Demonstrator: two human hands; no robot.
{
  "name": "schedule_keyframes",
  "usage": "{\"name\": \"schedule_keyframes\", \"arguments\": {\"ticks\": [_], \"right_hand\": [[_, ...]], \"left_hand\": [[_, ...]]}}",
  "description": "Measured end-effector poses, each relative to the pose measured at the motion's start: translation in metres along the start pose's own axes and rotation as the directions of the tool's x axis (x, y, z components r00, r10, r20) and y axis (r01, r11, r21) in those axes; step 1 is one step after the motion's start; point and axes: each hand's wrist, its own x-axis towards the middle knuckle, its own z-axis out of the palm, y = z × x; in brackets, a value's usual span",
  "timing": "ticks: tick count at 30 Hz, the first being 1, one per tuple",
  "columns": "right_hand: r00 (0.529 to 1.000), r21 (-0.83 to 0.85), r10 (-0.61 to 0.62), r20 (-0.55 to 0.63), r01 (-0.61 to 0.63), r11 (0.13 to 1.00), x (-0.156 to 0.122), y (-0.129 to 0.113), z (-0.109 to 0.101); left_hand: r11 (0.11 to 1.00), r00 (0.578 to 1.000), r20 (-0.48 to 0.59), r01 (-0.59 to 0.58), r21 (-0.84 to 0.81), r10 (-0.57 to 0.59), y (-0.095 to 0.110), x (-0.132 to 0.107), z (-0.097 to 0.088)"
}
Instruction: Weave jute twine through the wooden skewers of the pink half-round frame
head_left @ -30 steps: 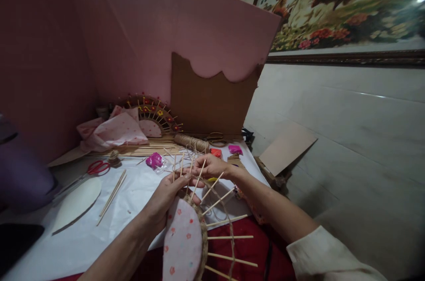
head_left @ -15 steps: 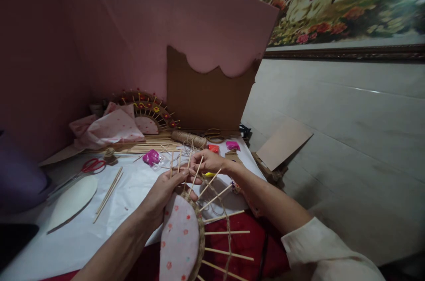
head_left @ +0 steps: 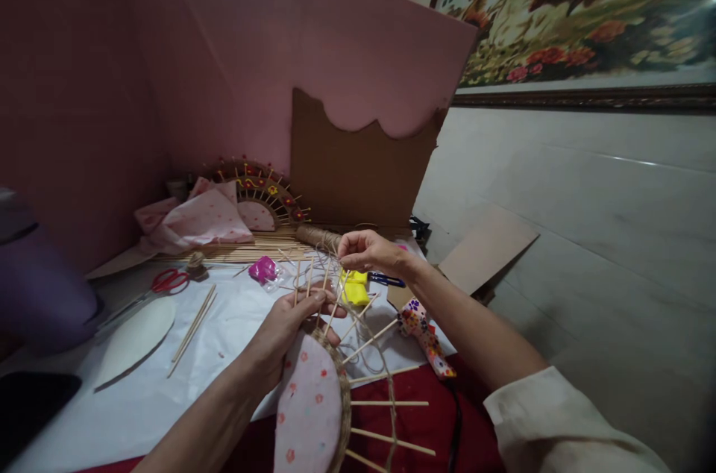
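A half-round panel [head_left: 310, 402] covered in pale pink flowered fabric is tilted below my hands. Twine edges its curve, and thin wooden sticks [head_left: 390, 403] fan out from it. A second line of twine [head_left: 391, 391] runs across the sticks partway along them. My left hand [head_left: 296, 320] grips the fan at its upper sticks, thumb on top and fingers behind. Above and to the right, my right hand [head_left: 369, 251] is raised off the sticks in a pinch; thin twine seems to run from its fingertips down toward the fan.
A finished-looking decorated fan [head_left: 260, 193], crumpled pink fabric [head_left: 195, 215] and a twine roll [head_left: 318, 237] lie at the back. Red scissors [head_left: 171, 280], a white half-round piece [head_left: 137, 339], loose sticks [head_left: 193, 327], yellow packets [head_left: 355, 290] and a flowered glue gun [head_left: 422, 335] lie around.
My right hand has lifted up and right, away from the sticks and my left hand. My left hand keeps its grip on the fan. The yellow packets and glue gun now show more.
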Motion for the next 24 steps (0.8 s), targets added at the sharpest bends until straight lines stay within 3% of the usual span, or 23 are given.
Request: {"name": "schedule_keyframes", "arguments": {"ticks": [9,24], "right_hand": [[0.989,-0.070,-0.147,-0.003,0.146,0.987,0.018,-0.019,0.017],[0.991,-0.054,-0.127,-0.039,0.124,0.991,0.036,0.010,0.020]], "left_hand": [[1.000,0.998,0.055,-0.013,0.002,0.013,-0.002,0.001,-0.002],[0.997,0.991,0.117,-0.056,-0.048,0.061,-0.002,0.000,-0.001]]}}
